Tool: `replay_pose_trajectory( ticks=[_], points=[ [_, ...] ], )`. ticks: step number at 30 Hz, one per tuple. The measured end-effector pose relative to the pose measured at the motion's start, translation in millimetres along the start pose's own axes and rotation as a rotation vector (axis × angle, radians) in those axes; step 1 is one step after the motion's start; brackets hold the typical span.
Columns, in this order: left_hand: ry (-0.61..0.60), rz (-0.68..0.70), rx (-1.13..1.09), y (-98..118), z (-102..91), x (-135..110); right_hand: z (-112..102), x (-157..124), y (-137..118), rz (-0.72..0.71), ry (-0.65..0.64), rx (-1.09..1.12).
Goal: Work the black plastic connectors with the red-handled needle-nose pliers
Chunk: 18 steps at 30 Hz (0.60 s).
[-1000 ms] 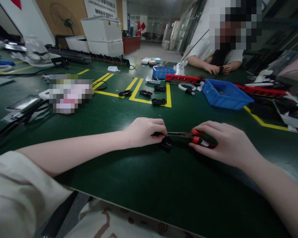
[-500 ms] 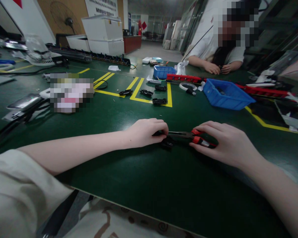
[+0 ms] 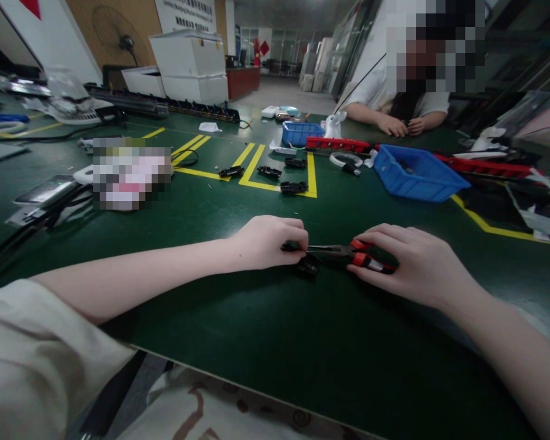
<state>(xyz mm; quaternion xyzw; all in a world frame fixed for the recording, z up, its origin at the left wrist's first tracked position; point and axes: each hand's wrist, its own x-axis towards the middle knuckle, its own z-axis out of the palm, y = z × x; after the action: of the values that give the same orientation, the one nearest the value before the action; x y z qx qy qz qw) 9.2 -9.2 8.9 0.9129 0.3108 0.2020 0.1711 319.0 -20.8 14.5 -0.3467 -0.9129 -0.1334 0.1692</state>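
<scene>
My right hand [image 3: 417, 263] is closed around the red and black handles of a pair of long-nose pliers [image 3: 341, 250]. The jaws point left and reach the fingertips of my left hand [image 3: 272, 241]. That hand is closed, pinching a small black part [image 3: 291, 246] that its fingers mostly cover. Just below the plier tips, another dark piece [image 3: 308, 266] shows close to the table; I cannot tell whether it joins the held part. Farther off, several similar black parts [image 3: 294, 187] lie around the yellow tape lines.
A large blue bin [image 3: 417, 174] and a smaller blue bin [image 3: 301, 132] stand beyond my right hand. Red strips [image 3: 337, 144] run between them. Cables and a pixelated item [image 3: 132, 174] lie at left. Across the green table [image 3: 238, 342] a person's hands [image 3: 401, 126] rest near the edge.
My left hand has lifted very slightly, so more of the black part shows beneath its fingers. The pliers and my right hand have barely shifted left.
</scene>
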Motion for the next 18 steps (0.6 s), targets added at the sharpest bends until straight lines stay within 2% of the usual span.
replay_pose_trajectory(
  ticks=[4, 6, 12, 18],
  points=[
    [-0.114, -0.101, -0.131, 1.6, -6.9, 3.1, 1.7, 0.1, 1.3, -0.006, -0.009, -0.004],
    [-0.123, -0.104, -0.154, 1.3, -8.2, 2.9, 2.3, -0.4, 2.3, 0.000, -0.012, -0.007],
    [-0.046, -0.003, -0.056, 2.8, -5.0, -3.5, 2.4, -1.3, 2.1, 0.029, -0.039, 0.008],
    [0.035, 0.118, 0.020, -0.5, 2.5, -5.9, -1.0, -1.8, 1.4, 0.046, -0.001, 0.022]
  ],
)
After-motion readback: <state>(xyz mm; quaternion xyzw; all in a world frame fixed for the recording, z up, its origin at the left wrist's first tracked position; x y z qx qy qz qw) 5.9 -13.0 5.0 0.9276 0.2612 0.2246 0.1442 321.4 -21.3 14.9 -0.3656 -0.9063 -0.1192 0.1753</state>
